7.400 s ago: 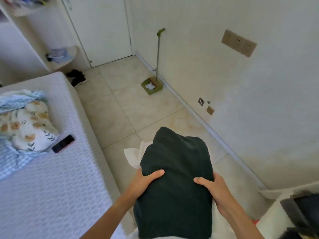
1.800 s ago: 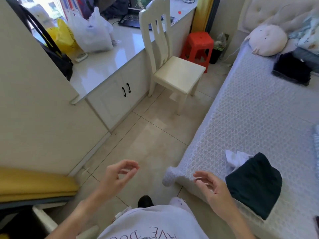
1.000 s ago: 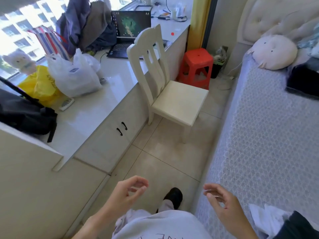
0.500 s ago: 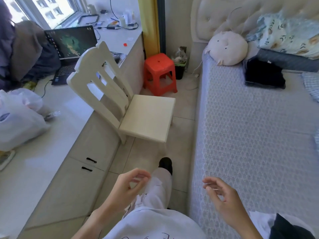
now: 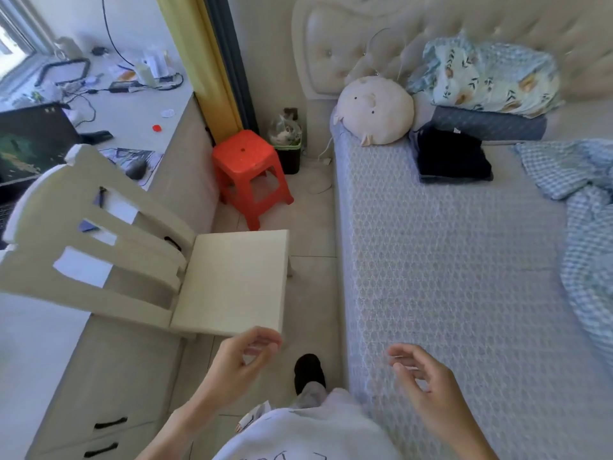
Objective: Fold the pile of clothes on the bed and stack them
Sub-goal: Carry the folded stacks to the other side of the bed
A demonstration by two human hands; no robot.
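A dark folded garment lies near the head of the bed, beside a round pig-face cushion. A floral cloth is heaped on a grey pillow against the headboard. A blue checked sheet is bunched along the bed's right side. My left hand hovers over the floor with loosely curled fingers, holding nothing. My right hand hangs over the bed's near edge, fingers relaxed and empty.
A cream chair stands left of the bed in the narrow aisle. Beyond it are a red stool and a small bin. A desk with a laptop and cables runs along the left.
The view has swung right and forward along the aisle toward the head of the bed. The folded dark-green garment set on the bed's corner has left the view. Both hands stay empty.
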